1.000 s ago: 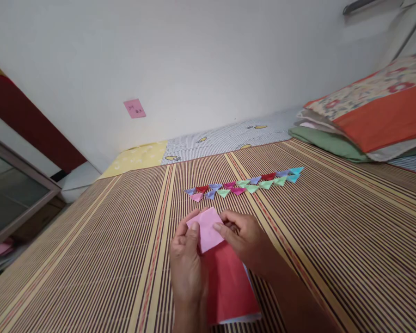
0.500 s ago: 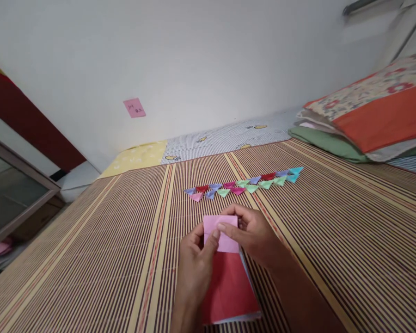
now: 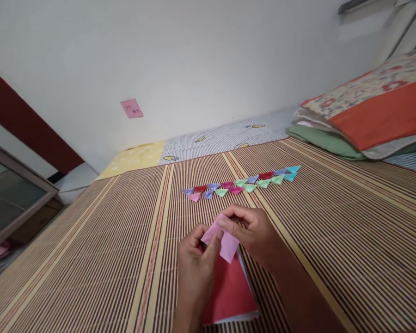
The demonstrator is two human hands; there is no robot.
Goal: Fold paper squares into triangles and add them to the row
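A small pink paper (image 3: 229,247) is pinched between both hands, tilted like a diamond with one corner pointing down. My left hand (image 3: 196,263) grips its left side, thumb on top. At the upper right edge, my right hand (image 3: 254,231) holds it between thumb and fingers. Beneath lies a stack of paper with a red sheet (image 3: 230,291) on top, partly covered by my left hand and the pink paper. Beyond the hands, several small folded paper triangles (image 3: 235,189) in pink, red, blue, green and purple form two slanting rows on the striped mat (image 3: 107,245).
Folded bedding (image 3: 377,115) is piled at the right by the white wall (image 3: 201,60). A pink note (image 3: 131,108) is stuck to that wall. Patterned cloth (image 3: 211,141) runs along the mat's far edge. A glass-fronted cabinet (image 3: 10,194) stands at the left.
The pink paper has turned from square-on to a diamond-like tilt between the hands. Both hands stay over the red sheet, and the camera view has shifted slightly.
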